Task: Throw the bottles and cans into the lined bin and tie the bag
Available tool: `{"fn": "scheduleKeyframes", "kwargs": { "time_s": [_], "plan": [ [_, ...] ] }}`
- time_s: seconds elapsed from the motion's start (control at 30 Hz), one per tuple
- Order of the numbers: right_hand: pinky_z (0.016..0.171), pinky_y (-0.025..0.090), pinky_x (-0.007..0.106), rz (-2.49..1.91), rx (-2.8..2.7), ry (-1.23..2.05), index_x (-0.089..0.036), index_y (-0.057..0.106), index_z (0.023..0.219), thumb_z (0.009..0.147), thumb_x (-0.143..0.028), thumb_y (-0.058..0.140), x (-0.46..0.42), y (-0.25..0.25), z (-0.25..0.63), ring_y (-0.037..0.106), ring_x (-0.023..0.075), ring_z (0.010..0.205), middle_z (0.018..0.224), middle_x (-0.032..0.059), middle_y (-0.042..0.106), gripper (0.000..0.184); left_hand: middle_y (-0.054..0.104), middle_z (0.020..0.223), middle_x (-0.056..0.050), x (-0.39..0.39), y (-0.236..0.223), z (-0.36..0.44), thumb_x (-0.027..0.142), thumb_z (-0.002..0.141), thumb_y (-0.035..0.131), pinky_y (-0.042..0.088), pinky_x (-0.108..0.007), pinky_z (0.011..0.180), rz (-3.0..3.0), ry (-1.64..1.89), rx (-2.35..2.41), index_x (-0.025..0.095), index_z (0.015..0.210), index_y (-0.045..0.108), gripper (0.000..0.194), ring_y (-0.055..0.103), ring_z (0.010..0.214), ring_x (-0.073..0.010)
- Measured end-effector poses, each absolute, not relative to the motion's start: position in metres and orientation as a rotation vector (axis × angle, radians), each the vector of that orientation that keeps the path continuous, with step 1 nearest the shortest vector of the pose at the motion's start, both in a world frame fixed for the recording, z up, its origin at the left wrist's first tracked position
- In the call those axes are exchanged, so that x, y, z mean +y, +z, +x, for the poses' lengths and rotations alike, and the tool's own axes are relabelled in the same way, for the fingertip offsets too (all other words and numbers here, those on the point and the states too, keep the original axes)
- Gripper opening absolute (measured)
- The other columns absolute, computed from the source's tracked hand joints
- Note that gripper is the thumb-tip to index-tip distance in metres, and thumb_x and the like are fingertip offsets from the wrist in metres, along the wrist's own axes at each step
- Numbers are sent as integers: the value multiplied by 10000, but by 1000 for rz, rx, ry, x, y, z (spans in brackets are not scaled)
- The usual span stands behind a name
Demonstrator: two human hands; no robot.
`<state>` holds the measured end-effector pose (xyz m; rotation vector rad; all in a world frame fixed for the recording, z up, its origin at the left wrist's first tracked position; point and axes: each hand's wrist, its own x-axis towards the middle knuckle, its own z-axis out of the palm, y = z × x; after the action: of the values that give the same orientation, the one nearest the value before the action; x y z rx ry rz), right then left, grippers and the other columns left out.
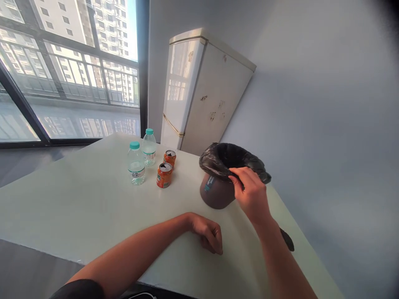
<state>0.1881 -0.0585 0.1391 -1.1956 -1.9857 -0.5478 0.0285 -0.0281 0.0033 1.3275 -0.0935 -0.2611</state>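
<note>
My right hand (251, 193) pinches the black bag liner (232, 160) at the near rim of a small brown bin (215, 193) on the white table (77, 207). My left hand (207, 232) rests on the table in front of the bin, fingers curled into a loose fist with nothing seen in it. Left of the bin stand two orange cans (164, 175) (170, 158) with opened tops and two clear water bottles (136, 162) (149, 147) with teal caps.
A white fridge (199, 95) stands behind the table against the grey wall. Large windows with dark frames (68, 74) fill the left side. A dark object (286, 239) lies at the table's right edge behind my right forearm.
</note>
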Motion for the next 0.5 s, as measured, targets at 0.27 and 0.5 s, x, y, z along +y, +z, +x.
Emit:
{"fn": "scheduleKeyframes", "kwargs": {
  "time_s": [0.27, 0.5],
  "plan": [
    [1164, 375, 611, -1354, -1864, -593, -215, 402, 1567, 960, -340, 703, -69, 122, 159, 508, 371, 1400, 1503, 184, 562, 689, 289, 517, 19, -22, 0, 32, 497, 887, 709, 206, -324, 451, 1332, -324, -283, 210, 489, 441, 559, 250, 455, -116],
    [1166, 416, 619, -1747, -1359, 35, -195, 54, 1697, 726, -616, 849, -81, 80, 186, 416, 442, 1502, 1661, 245, 359, 1324, 292, 520, 26, -20, -8, 36, 553, 868, 739, 206, -312, 456, 1305, -350, -277, 205, 498, 461, 580, 261, 453, -110]
  ]
}}
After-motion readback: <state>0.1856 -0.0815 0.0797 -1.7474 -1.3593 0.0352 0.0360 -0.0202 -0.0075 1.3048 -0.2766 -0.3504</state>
